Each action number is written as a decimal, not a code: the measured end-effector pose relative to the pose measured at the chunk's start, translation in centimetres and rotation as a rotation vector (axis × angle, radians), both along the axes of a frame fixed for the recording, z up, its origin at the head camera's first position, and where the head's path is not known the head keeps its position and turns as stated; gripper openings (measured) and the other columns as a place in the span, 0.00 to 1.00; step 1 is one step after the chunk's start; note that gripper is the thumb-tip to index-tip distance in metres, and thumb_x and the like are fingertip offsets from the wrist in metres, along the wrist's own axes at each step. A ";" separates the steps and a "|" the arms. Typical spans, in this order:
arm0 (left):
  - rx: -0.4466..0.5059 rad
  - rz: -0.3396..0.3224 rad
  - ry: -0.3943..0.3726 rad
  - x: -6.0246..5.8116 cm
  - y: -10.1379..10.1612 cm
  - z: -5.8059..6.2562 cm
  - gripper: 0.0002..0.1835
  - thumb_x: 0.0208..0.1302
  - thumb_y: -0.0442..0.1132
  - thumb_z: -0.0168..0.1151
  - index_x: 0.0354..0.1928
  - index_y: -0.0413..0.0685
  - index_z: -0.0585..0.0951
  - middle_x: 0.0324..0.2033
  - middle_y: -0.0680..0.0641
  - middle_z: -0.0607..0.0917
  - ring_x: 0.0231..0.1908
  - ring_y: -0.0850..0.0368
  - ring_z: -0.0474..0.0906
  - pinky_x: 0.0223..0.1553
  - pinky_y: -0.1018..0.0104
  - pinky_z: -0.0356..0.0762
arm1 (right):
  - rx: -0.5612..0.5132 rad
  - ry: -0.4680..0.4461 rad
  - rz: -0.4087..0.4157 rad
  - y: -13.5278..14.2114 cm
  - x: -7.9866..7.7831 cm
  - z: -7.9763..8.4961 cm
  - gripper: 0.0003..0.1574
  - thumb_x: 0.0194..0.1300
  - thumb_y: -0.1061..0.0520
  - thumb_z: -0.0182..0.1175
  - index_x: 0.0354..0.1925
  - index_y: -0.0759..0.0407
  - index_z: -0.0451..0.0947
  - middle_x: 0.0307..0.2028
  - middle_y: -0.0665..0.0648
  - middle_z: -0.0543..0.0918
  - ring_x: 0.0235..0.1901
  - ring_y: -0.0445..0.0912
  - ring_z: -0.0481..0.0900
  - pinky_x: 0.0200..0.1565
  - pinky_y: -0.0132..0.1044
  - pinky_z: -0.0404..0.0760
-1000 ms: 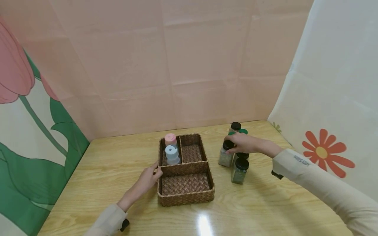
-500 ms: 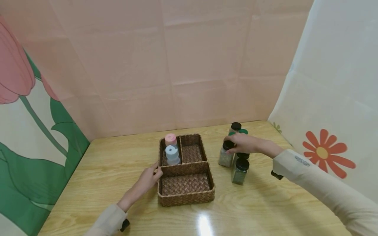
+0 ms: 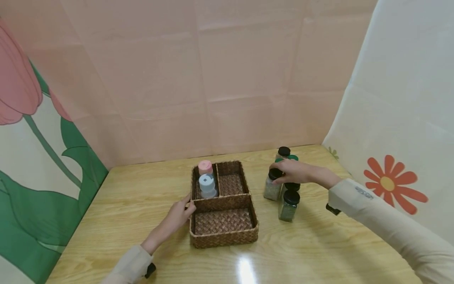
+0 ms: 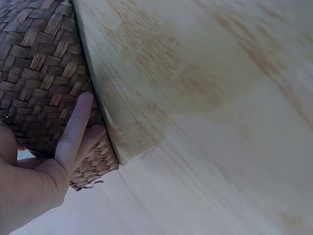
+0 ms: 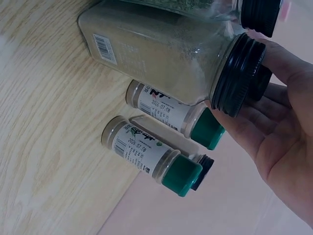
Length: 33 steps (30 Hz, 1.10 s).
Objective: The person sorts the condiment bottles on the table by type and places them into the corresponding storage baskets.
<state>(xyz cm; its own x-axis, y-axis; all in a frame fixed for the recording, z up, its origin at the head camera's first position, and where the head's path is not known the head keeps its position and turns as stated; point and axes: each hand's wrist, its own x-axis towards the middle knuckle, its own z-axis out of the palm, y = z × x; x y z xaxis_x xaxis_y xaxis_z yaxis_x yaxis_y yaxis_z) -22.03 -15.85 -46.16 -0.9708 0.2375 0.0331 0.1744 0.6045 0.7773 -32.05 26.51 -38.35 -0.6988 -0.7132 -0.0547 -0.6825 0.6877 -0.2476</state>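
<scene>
In the head view, my left hand (image 3: 176,216) holds the left side of a brown woven basket (image 3: 224,236) divided into three compartments. Its fingers (image 4: 76,129) lie against the outer wall in the left wrist view. A pink-capped bottle (image 3: 205,167) and a white-capped bottle (image 3: 207,185) stand in the back-left compartment. My right hand (image 3: 292,172) pinches the black lid of a spice jar (image 3: 272,190) with pale contents, to the basket's right. Its body is mostly hidden in the right wrist view behind a jar of beige powder (image 5: 156,54).
A jar of green herbs (image 3: 288,209) with a black lid stands nearest the front of the group. Behind the right hand are two green-capped shakers (image 5: 144,149) and another black-lidded jar (image 3: 283,152). The wooden table (image 3: 149,177) meets a pink backdrop at its far edge.
</scene>
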 end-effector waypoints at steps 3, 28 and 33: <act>0.001 -0.002 -0.004 0.0 0.0 0.0 0.32 0.73 0.38 0.47 0.73 0.28 0.56 0.10 0.46 0.70 0.11 0.63 0.51 0.15 0.70 0.57 | -0.001 0.011 0.009 0.0 -0.1 0.2 0.35 0.66 0.45 0.65 0.62 0.66 0.73 0.56 0.62 0.80 0.62 0.62 0.71 0.51 0.51 0.78; 0.015 -0.008 0.003 -0.1 -0.1 -0.1 0.32 0.73 0.38 0.46 0.73 0.29 0.56 0.36 0.28 0.84 0.11 0.62 0.52 0.14 0.69 0.58 | -0.041 0.054 0.076 -1.2 -0.6 2.7 0.30 0.68 0.54 0.64 0.61 0.70 0.72 0.47 0.59 0.82 0.34 0.40 0.79 0.37 0.41 0.77; 0.023 -0.001 0.006 0.0 0.0 -0.1 0.31 0.73 0.38 0.46 0.73 0.29 0.57 0.43 0.26 0.83 0.11 0.62 0.52 0.14 0.69 0.59 | -0.026 0.061 0.078 -1.6 -0.6 3.4 0.31 0.69 0.53 0.63 0.62 0.71 0.71 0.49 0.61 0.81 0.35 0.41 0.80 0.41 0.45 0.80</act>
<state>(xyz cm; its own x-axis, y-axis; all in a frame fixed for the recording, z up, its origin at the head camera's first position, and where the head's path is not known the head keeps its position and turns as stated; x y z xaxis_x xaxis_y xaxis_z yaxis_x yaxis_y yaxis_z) -22.01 -15.86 -46.28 -0.9704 0.2375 0.0443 0.1796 0.5862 0.7900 -32.61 24.88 -34.98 -0.6427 -0.7661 0.0057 -0.7479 0.6258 -0.2214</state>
